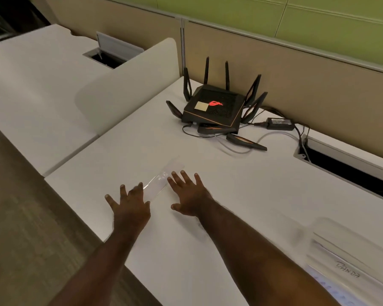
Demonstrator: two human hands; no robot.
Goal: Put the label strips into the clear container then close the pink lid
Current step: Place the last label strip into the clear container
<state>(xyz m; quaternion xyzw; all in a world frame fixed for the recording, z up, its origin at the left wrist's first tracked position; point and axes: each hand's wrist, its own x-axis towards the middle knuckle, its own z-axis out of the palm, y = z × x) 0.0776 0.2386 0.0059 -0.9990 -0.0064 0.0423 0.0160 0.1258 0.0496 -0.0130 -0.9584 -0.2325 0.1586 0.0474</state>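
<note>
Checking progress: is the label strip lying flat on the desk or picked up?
Flat: the label strip lies on the desk between both open hands.

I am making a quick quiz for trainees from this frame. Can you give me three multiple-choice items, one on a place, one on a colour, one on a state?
1. Where does the label strip lie?
A. on top of the router
B. on the desk between the two hands
C. on the floor

2. What colour is the lit logo on the router?
A. red
B. blue
C. green

3. How are the left hand and right hand?
A. clenched into fists
B. open with fingers spread
C. both pinching a pen

Answers: 1 B, the strip lies flat on the white desk with a hand at each side. 2 A, the logo glows red. 3 B, both palms face down, fingers apart.
</note>
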